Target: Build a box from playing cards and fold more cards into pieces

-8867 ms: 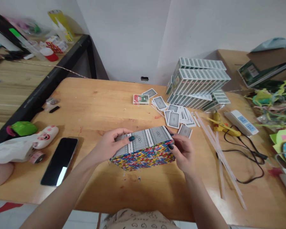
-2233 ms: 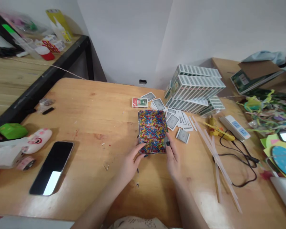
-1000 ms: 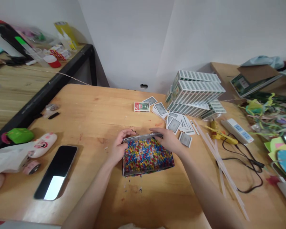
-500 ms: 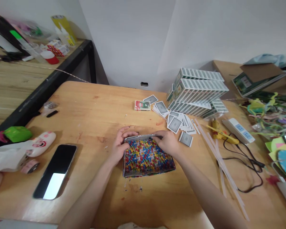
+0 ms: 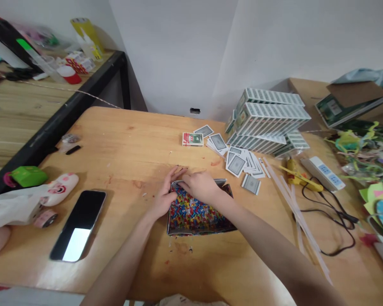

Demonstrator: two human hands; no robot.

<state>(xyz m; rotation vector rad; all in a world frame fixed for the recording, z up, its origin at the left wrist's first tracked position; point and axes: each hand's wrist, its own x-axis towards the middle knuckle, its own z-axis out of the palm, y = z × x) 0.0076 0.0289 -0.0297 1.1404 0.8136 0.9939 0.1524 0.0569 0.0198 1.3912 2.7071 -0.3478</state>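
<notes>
Keep the left hand [image 5: 163,200] clamped steadily on the box's [image 5: 196,216] far-left corner while the right hand [image 5: 201,186], gripping the far edge, presses gently.

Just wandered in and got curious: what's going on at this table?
A person's left hand and right hand are both at the far left corner of an open box with a colourful inside; their exact hold is partly hidden. Loose playing cards lie beyond it, near stacked packs.
</notes>
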